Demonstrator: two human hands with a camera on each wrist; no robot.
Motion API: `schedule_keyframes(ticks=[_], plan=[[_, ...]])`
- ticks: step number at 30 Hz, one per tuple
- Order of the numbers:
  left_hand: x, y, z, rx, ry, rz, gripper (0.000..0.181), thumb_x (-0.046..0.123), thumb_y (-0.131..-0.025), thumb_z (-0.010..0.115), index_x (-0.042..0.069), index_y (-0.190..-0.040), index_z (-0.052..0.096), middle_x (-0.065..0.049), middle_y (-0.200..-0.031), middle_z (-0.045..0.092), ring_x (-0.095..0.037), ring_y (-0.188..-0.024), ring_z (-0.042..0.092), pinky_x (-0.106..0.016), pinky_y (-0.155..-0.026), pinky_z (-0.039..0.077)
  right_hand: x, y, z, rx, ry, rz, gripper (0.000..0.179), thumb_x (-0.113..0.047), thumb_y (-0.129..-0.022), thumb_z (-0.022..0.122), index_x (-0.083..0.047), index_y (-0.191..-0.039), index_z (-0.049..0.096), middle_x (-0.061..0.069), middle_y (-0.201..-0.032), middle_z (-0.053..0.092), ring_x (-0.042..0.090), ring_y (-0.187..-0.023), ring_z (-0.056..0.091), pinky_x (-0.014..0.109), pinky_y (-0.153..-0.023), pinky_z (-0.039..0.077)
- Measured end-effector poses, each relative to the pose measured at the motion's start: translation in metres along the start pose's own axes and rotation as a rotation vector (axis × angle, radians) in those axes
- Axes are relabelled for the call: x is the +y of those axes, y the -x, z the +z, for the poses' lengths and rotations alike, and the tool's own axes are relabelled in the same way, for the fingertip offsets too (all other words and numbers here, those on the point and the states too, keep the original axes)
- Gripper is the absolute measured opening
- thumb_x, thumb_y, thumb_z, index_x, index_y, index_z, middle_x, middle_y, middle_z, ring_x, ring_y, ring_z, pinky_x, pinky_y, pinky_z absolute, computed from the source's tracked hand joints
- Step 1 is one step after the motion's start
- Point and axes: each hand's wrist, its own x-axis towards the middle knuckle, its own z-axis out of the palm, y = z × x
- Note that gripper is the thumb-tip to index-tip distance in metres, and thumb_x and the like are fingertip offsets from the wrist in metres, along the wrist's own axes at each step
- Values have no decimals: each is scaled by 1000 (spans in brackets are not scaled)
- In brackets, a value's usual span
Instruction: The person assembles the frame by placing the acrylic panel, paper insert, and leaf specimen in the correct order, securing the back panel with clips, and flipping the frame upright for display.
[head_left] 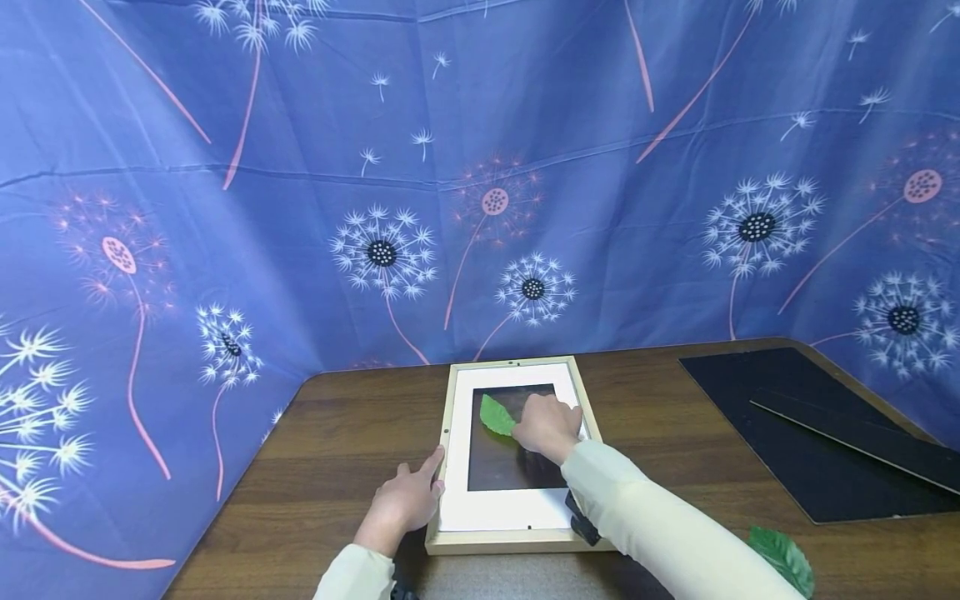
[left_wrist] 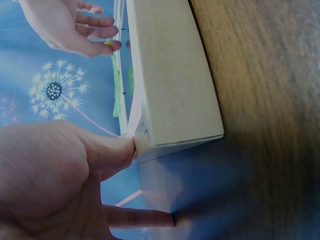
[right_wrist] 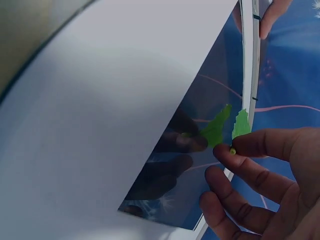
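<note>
A light wooden picture frame (head_left: 510, 540) lies on the table, with a white mat (head_left: 455, 500) around a dark, glossy middle (head_left: 498, 467). Above that middle my right hand (head_left: 549, 427) pinches a green leaf (head_left: 495, 415) by its stem, between thumb and index finger. In the right wrist view, the leaf (right_wrist: 241, 123) stands over the glossy surface, which mirrors it and the fingers. My left hand (head_left: 405, 500) rests at the frame's left side, its index finger stretched along the edge. Seen from the left wrist, the thumb (left_wrist: 117, 150) touches the frame's side and another finger reaches down to the table.
A second green leaf (head_left: 782, 560) lies on the wooden table (head_left: 360, 433) at the front right. Behind it is a flat black board (head_left: 757, 417) with a narrower dark strip (head_left: 862, 442) across it. A blue dandelion-print cloth (head_left: 622, 217) hangs behind the table.
</note>
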Motion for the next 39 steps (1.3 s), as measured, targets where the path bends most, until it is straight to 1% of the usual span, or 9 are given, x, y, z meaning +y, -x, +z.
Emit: schedule_keyframes(ticks=[4, 9, 17, 26, 31, 34, 39], plan=[[0, 0, 0, 1, -15, -7, 48, 19, -104, 53, 8, -150, 48, -46, -137, 43, -67, -114, 52, -72, -99, 41, -5, 1, 2, -2, 6, -6, 39, -12, -83, 71, -15, -50, 51, -1, -49, 49, 19, -54, 49, 59, -92, 43], [1, -1, -1, -1, -14, -12, 49, 20, -104, 53, 9, -151, 48, -46, -138, 42, -67, -114, 52, -72, -99, 41, -8, 2, 4, -1, 3, -7, 39, -8, -81, 70, -15, -49, 50, -1, -49, 47, 19, -54, 49, 61, -94, 42], [1, -1, -1, -3, -7, -9, 49, 20, -104, 53, 9, -151, 47, -47, -139, 41, -67, -115, 51, -72, -100, 40, -9, 1, 6, -4, 15, -25, 36, -8, -81, 69, -14, -51, 51, 0, -50, 49, 21, -56, 52, 62, -96, 41], [1, 0, -1, -2, -12, -10, 49, 19, -104, 53, 9, -151, 48, -46, -139, 42, -68, -116, 50, -72, -100, 40, -10, 0, 10, -7, 38, -54, 42, -8, -82, 70, -15, -48, 47, -3, -45, 41, 18, -51, 47, 57, -92, 42], [1, 1, -2, -6, -5, -6, 49, 19, -104, 53, 9, -151, 47, -47, -138, 42, -68, -115, 50, -72, -100, 40, -10, 1, 9, -6, 56, -57, 41, -7, -82, 71, -15, -50, 45, -3, -48, 41, 19, -53, 47, 55, -90, 42], [1, 1, -2, -8, -1, -2, 49, 18, -104, 53, 9, -151, 47, -48, -138, 41, -68, -115, 50, -72, -100, 40, -9, 1, 8, -13, 58, -54, 42, -7, -81, 71, -15, -50, 44, -3, -48, 40, 19, -54, 47, 56, -92, 42], [1, 1, -2, -10, -5, -12, 49, 19, -104, 52, 9, -151, 47, -47, -138, 41, -68, -116, 50, -72, -100, 40, -10, 1, 6, -35, 68, -57, 43, -10, -83, 74, -15, -51, 46, -4, -48, 41, 18, -54, 46, 55, -92, 42]])
